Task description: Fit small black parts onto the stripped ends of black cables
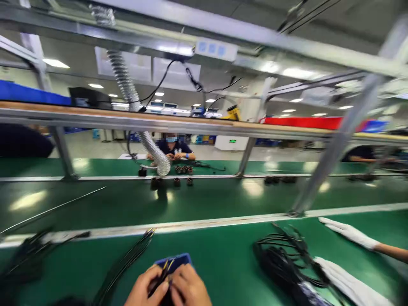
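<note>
At the bottom middle, my left hand (147, 285) is closed round a black cable (156, 284) whose yellow wire ends (168, 265) stick up. Right beside it, my right hand (188, 285) is closed in a pinch, its fingertips near the left ones; whatever it grips is too small and blurred to name. Just behind both hands lies a blue tray (187, 257), its contents mostly hidden by my fingers. To the left, a bundle of black cables (127, 260) with yellow tips lies on the green bench (228, 263).
Another person's white-gloved hands (349, 233) are at the right, by a coiled pile of black cables (280, 259). More dark cables (28, 257) lie at far left. A metal shelf frame (204, 123) and flexible duct (153, 148) stand ahead. A masked person (174, 148) sits opposite.
</note>
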### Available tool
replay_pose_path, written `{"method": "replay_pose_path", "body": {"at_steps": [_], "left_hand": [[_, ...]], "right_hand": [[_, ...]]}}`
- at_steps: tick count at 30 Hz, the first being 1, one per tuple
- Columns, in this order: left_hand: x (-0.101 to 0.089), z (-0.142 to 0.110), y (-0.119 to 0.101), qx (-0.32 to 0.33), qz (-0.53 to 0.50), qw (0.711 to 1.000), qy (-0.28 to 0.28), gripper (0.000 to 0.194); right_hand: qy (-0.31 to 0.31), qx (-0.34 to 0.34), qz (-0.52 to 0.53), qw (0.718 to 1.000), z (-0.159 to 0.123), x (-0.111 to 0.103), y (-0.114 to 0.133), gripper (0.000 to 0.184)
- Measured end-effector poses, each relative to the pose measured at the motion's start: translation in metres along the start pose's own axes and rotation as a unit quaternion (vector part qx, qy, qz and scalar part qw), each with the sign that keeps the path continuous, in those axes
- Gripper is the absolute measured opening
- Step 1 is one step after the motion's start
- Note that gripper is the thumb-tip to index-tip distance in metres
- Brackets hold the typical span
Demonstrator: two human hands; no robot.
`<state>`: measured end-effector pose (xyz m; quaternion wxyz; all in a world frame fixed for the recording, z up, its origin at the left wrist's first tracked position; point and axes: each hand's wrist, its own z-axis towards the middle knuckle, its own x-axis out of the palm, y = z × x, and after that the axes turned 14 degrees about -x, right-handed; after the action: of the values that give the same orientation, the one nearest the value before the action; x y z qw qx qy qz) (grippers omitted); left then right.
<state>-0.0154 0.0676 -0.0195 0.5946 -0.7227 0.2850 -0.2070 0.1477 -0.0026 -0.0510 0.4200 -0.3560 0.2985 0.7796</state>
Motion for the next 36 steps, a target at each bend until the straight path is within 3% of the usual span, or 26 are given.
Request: {"method": "replay_pose_path", "body": {"at_steps": [4,11,15,18,26,33,36], "left_hand": [[0.0,-0.009,-0.008,-0.021,-0.01,1.0,-0.004,0.041],[-0.002,-0.006,-0.004,-0.033,-0.051,0.998,-0.003,0.034],[-0.003,-0.005,-0.003,-0.034,-0.055,0.998,-0.005,0.036],[-0.003,-0.006,-0.002,-0.04,-0.047,0.998,-0.012,0.039],[-0.004,-0.004,-0.002,-0.043,-0.047,0.998,-0.001,0.048],[-0.003,0.006,0.022,-0.009,-0.051,0.998,-0.018,0.051],[-0.003,0.006,0.023,-0.009,-0.052,0.998,-0.028,0.05]], "right_hand": [[-0.057,-0.012,0.093,0.994,0.004,-0.011,0.0,0.021],[-0.092,-0.021,0.157,0.983,0.002,-0.015,-0.004,0.024],[-0.116,0.034,0.232,0.965,0.005,-0.021,0.002,0.015],[-0.137,0.05,0.222,0.964,0.008,-0.027,0.004,0.019],[-0.154,-0.006,0.16,0.975,0.011,-0.027,0.006,0.02],[-0.16,-0.025,0.144,0.976,0.009,-0.026,0.004,0.021],[-0.136,-0.001,0.17,0.976,0.007,-0.023,0.002,0.019]]}}
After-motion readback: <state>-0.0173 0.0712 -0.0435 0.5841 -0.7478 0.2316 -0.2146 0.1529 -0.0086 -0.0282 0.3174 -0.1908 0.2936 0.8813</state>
